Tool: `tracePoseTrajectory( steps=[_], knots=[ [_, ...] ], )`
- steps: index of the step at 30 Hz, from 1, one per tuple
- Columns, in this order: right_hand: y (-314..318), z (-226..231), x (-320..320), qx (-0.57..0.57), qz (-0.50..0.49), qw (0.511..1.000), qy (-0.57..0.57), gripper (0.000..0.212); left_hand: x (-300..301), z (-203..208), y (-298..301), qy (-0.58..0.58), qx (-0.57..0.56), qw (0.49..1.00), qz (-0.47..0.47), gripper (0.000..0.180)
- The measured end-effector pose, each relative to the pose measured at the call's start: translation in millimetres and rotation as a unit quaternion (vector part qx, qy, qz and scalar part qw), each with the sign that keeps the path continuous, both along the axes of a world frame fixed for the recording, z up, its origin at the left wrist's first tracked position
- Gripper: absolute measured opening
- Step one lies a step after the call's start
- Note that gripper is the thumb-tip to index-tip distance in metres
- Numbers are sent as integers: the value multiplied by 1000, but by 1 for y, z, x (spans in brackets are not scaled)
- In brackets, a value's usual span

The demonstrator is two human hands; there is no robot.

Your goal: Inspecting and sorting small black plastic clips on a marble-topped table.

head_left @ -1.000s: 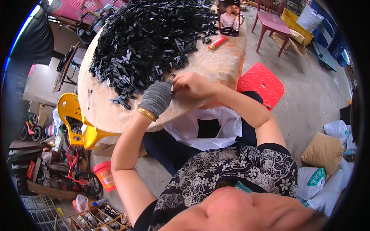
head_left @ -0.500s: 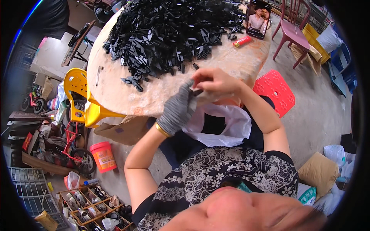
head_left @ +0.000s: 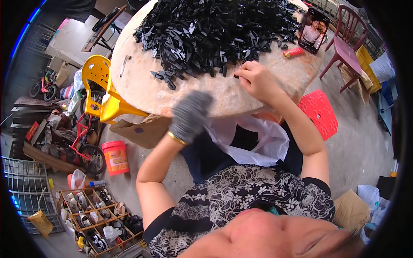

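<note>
A large heap of small black plastic pieces (head_left: 215, 34) covers the far part of the round table (head_left: 142, 92). My right hand (head_left: 260, 84), bare, is at the near side of the heap. Its thumb and fingers are pinched on a small black plastic piece (head_left: 236, 76) at the tabletop. My left hand (head_left: 191, 115), in a grey knitted glove, is over the table's near edge, apart from the right. It is smeared by motion and its fingers cannot be made out. Below the edge, a white plastic bag (head_left: 269, 148) hangs open at my lap, its inside dark.
On the table lie a red tube (head_left: 293, 53), a pen (head_left: 125, 66) and a propped phone (head_left: 313, 32). A yellow chair (head_left: 114, 107) is to the left, a red stool (head_left: 318, 115) to the right. A red bucket (head_left: 115, 158) and a shoe rack (head_left: 97, 210) are on the floor.
The hands were together over the table's near edge and have parted. My right hand has reached forward to the heap's edge; my left has drawn away leftward. The whole view has shifted a little.
</note>
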State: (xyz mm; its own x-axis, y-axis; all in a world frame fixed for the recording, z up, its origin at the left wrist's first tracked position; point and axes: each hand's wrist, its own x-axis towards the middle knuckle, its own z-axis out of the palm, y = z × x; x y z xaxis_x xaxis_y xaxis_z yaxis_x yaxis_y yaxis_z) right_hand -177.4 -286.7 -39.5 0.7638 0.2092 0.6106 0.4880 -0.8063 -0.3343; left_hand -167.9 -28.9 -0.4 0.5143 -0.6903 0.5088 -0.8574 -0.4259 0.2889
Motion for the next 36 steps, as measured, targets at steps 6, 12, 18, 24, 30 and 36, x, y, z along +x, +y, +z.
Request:
tracePoseTrajectory(
  steps=[6,12,18,24,30,36],
  knots=[
    [4,2,2,51,101,993,17,13,94,-6,54,73,142,895,416,45],
    [1,3,-2,85,90,991,48,12,109,-29,70,145,64,931,329,32],
    [0,-2,-2,69,99,992,46,11,69,-19,40,318,-225,912,125,31],
    [-1,-2,-4,80,100,991,32,13,49,-5,-5,695,-359,620,-57,30],
    [0,0,-2,65,105,992,17,13,33,6,-38,599,-211,772,16,20],
    [0,-2,-2,57,95,994,18,13,45,-16,-36,124,30,992,3,22]
  ],
)
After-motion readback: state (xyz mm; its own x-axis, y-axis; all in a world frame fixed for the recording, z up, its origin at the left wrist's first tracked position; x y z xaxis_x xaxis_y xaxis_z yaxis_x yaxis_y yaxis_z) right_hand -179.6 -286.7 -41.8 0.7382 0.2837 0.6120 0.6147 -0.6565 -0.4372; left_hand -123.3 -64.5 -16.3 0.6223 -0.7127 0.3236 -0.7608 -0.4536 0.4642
